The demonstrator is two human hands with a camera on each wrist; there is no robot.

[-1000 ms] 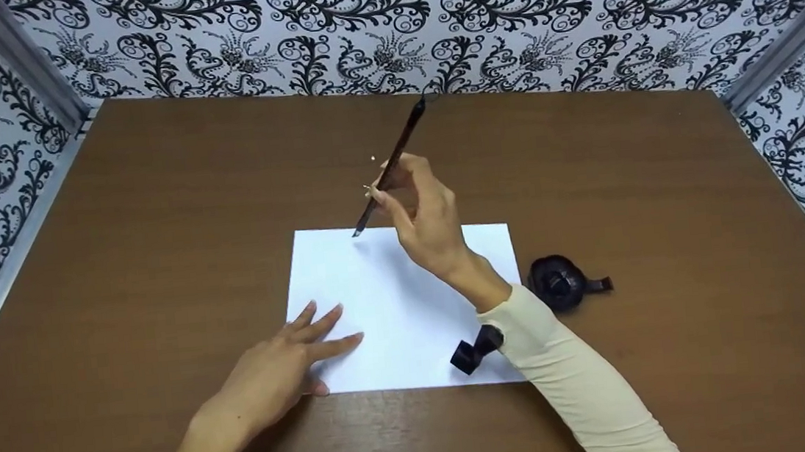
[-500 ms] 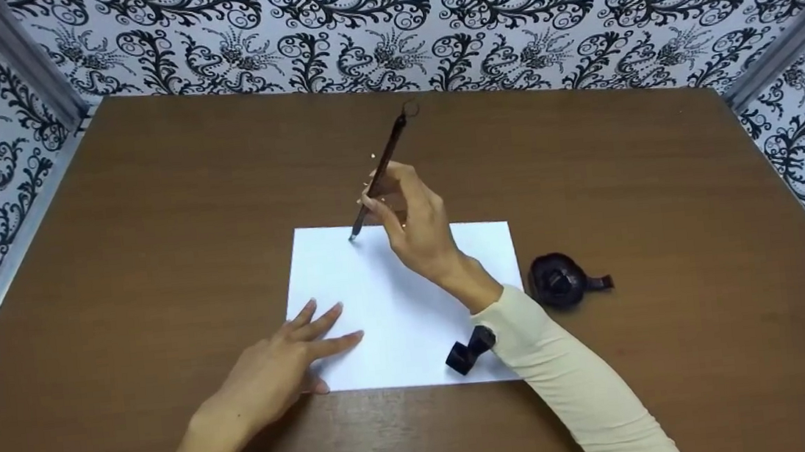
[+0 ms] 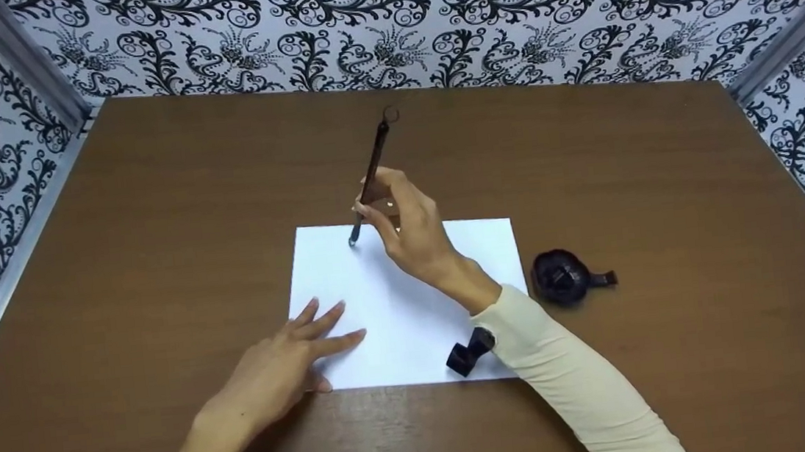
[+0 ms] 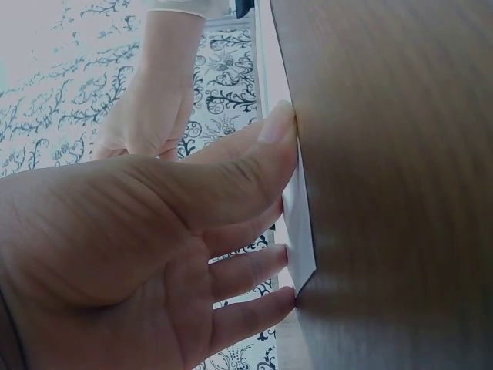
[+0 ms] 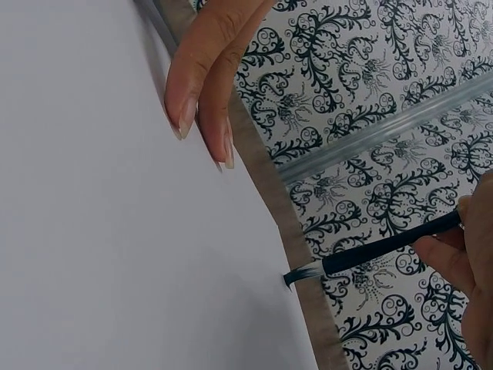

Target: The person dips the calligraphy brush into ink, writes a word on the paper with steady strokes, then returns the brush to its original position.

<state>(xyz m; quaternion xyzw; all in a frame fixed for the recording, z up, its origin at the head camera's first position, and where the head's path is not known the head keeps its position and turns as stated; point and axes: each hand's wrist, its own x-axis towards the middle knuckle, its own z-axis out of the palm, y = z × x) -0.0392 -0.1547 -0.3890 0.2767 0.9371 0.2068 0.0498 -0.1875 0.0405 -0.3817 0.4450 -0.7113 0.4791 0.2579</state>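
Note:
My right hand (image 3: 414, 228) pinches a dark calligraphy brush (image 3: 375, 153) by its lower handle, with a thin loop at the top end. Its pale bristles end in a dark tip (image 5: 290, 278), right at the surface of the white paper (image 3: 398, 330), near the sheet's far left part. My left hand (image 3: 276, 371) rests with spread, straight fingers on the left edge of the sheet. In the left wrist view the thumb (image 4: 277, 127) lies along the paper's near edge. No marks show on the sheet.
A small dark round dish (image 3: 559, 277) with a short handle stands on the brown table (image 3: 665, 193), just right of the paper. A black wrist camera (image 3: 470, 352) hangs at the right cuff over the sheet. Patterned wall panels (image 3: 383, 28) rise behind the table.
My right hand has come slightly left and nearer, lowering the brush tip toward the paper; the brush stands more upright. My left hand stays in place.

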